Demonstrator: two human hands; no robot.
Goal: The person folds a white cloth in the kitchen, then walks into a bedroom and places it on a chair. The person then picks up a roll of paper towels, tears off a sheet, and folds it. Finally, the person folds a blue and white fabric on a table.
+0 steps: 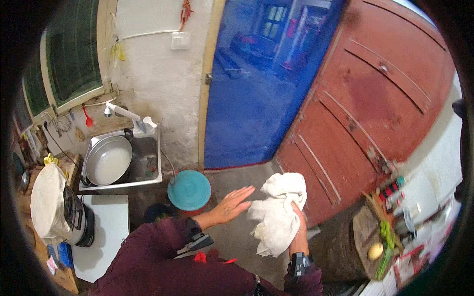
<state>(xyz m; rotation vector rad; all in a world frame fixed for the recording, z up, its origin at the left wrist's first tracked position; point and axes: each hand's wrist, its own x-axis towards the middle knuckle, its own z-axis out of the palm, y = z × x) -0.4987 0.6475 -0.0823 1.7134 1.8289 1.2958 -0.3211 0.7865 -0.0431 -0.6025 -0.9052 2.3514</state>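
A crumpled white cloth hangs from my right hand, whose fingers are closed around its right side. The cloth hides part of those fingers. To the left of it my left hand is held out flat, fingers stretched toward the cloth but apart from it. Nothing is in the left hand. Both hands are in the air over the floor, in front of the blue doorway curtain.
At left, a metal pot with cloudy liquid sits in the sink under a white faucet. A teal lid covers a bucket below. A cloth-topped cooker stands nearer. Vegetables lie on a wooden stump at right, beside the red door.
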